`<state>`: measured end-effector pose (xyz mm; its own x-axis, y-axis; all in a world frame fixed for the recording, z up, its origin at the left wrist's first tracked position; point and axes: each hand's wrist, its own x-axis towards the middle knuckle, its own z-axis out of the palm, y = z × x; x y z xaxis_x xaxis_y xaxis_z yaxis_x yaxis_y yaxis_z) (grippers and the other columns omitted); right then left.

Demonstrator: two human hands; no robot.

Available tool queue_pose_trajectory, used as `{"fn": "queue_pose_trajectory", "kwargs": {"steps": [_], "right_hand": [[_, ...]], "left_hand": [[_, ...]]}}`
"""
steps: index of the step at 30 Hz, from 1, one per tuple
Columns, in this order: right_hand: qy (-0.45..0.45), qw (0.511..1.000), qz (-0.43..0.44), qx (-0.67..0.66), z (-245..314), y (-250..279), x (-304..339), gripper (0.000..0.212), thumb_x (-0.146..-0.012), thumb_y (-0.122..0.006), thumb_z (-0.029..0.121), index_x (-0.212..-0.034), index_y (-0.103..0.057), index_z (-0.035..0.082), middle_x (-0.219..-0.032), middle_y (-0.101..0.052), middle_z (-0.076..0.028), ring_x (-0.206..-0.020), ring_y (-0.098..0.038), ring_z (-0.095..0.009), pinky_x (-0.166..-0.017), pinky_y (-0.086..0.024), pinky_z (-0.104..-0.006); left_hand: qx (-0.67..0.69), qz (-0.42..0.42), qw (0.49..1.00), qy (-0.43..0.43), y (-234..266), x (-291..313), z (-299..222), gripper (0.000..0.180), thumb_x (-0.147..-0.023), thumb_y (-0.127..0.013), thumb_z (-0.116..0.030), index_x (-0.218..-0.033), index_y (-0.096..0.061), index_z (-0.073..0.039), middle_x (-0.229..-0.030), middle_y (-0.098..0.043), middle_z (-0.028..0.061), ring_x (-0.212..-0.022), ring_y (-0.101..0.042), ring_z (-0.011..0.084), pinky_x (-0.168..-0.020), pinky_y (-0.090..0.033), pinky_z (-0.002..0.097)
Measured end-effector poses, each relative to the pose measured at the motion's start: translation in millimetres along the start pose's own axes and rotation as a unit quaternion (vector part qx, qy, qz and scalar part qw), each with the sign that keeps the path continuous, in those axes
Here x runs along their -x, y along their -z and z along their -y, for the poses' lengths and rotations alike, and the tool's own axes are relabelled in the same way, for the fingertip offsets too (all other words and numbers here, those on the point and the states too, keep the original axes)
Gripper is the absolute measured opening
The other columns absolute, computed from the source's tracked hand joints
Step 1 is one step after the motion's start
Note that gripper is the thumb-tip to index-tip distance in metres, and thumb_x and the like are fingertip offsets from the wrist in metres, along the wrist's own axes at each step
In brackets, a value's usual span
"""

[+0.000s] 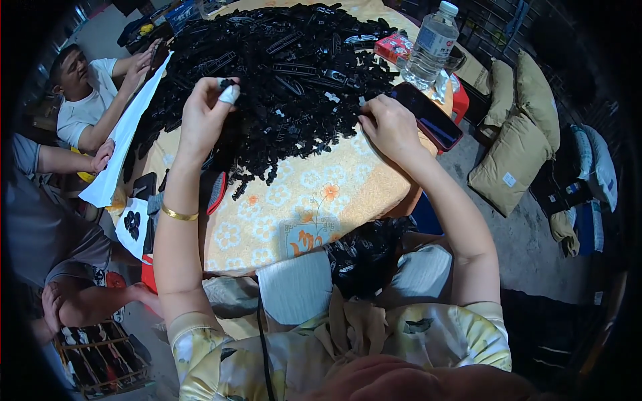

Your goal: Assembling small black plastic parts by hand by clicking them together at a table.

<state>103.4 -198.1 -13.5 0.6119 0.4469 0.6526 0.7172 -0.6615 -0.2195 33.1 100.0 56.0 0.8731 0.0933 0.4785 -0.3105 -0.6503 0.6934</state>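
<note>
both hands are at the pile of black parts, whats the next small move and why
Probably bring the hands together: the left hand pinches a small black part above the pile of black plastic parts, while the right hand rests at its edge, fingers curled.

Small black plastic parts [281, 73] heaped in a wide pile across the floral-clothed table [321, 200]

Glossy black plastic parts [287, 73] heaped on smooth floral tablecloth [314, 200]. Beside the heap, clear shiny plastic bottle [431, 43] and glossy phone [428, 115]. Gold metal bangle [179, 214].
</note>
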Motion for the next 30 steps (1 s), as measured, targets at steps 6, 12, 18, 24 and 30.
{"fn": "queue_pose_trajectory", "kwargs": {"steps": [6, 12, 18, 24, 30], "right_hand": [[-0.009, 0.999, -0.026, -0.043, 4, -5, -2, 0.016, -0.073, -0.064, 0.009, -0.088, -0.06, 0.005, -0.076, -0.061, -0.01, -0.076, -0.06, -0.028, -0.066, -0.048, -0.0373], [-0.047, 0.999, -0.001, -0.002, 5, -13, -7, 0.019, -0.073, -0.062, 0.009, -0.092, -0.06, 0.005, -0.077, -0.062, -0.011, -0.076, -0.061, -0.029, -0.068, -0.049, -0.0388], [-0.029, 0.999, -0.029, 0.01, 11, 0, -5, 0.013, -0.072, -0.062, 0.01, -0.082, -0.058, 0.004, -0.075, -0.061, -0.011, -0.075, -0.059, -0.028, -0.065, -0.049, -0.0392], [0.006, 1.0, 0.003, 0.025, 4, 3, -2, 0.012, -0.071, -0.064, 0.009, -0.083, -0.06, 0.005, -0.076, -0.062, -0.009, -0.074, -0.061, -0.027, -0.063, -0.049, -0.037], [0.054, 0.996, -0.055, -0.05, 4, 11, 4, 0.012, -0.067, -0.071, 0.005, -0.076, -0.062, 0.004, -0.074, -0.063, -0.008, -0.069, -0.061, -0.026, -0.061, -0.049, -0.0346]], "left_hand": [[0.508, 0.078, 0.817, 0.26, -42, 28, -45, 0.022, -0.091, -0.05, -0.009, -0.111, -0.047, 0.001, -0.108, -0.058, 0.022, -0.087, -0.064, 0.0204, -0.074, -0.056, 0.0234], [0.516, 0.198, 0.782, 0.287, -76, 54, -55, 0.045, -0.083, -0.055, 0.005, -0.125, -0.04, -0.001, -0.112, -0.057, 0.0176, -0.099, -0.061, 0.0209, -0.083, -0.054, 0.0276], [0.514, 0.208, 0.777, 0.298, -86, 61, -52, 0.032, -0.083, -0.055, 0.007, -0.113, -0.047, 0.0, -0.103, -0.061, 0.0103, -0.087, -0.063, 0.0161, -0.079, -0.055, 0.0256], [0.494, 0.223, 0.79, 0.286, -92, 62, -43, 0.031, -0.081, -0.057, 0.007, -0.11, -0.049, -0.001, -0.107, -0.061, 0.0128, -0.092, -0.063, 0.0182, -0.083, -0.054, 0.0273], [0.492, 0.221, 0.793, 0.283, -93, 62, -42, 0.03, -0.081, -0.058, 0.007, -0.109, -0.049, -0.001, -0.105, -0.061, 0.0128, -0.09, -0.064, 0.0178, -0.083, -0.054, 0.0274]]}}
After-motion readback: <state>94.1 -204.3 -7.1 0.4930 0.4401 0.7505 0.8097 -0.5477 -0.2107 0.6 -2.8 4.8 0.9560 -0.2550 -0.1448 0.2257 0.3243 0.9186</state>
